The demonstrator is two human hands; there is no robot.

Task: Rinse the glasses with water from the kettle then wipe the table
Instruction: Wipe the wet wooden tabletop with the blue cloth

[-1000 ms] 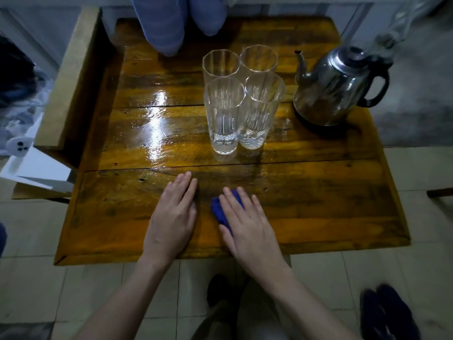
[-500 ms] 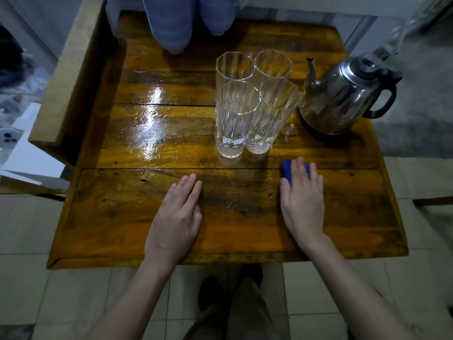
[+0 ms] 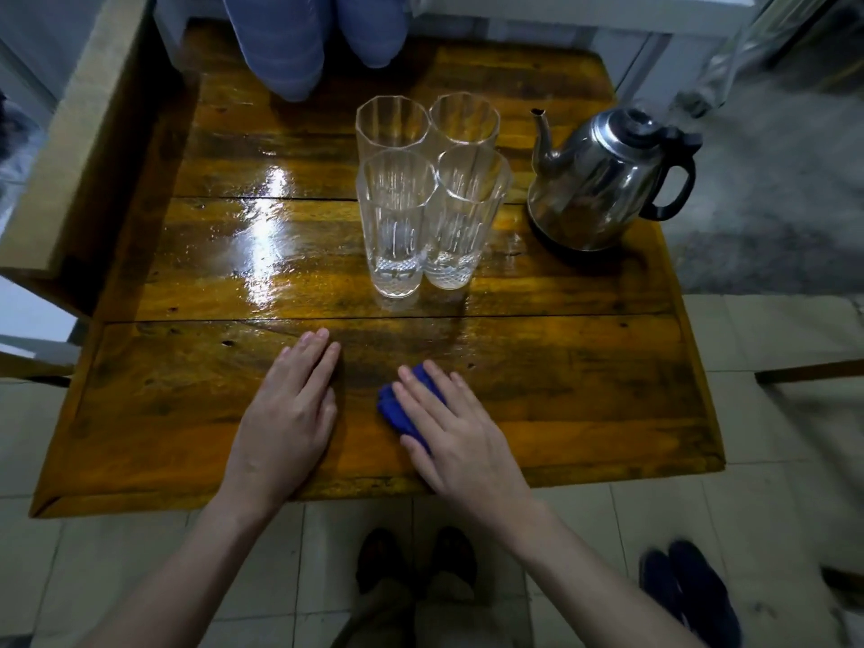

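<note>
Several clear ribbed glasses [image 3: 397, 217] stand upright in a tight cluster at the middle of the wet wooden table [image 3: 584, 390]. A steel kettle [image 3: 603, 180] with a black handle sits just right of them. My right hand [image 3: 458, 432] presses flat on a small blue cloth [image 3: 402, 409] on the near plank, the cloth showing at my fingers' left side. My left hand [image 3: 290, 413] lies flat on the table beside it, fingers together, holding nothing.
Another person's knees in blue trousers [image 3: 290, 44] reach over the table's far edge. A wooden bench arm [image 3: 79, 147] runs along the left side. My feet [image 3: 416, 558] and a pair of dark shoes [image 3: 687, 596] are on the tiled floor below.
My right hand slid the blue cloth right to just below the glasses, then back left toward my left hand. The left hand stayed put.
</note>
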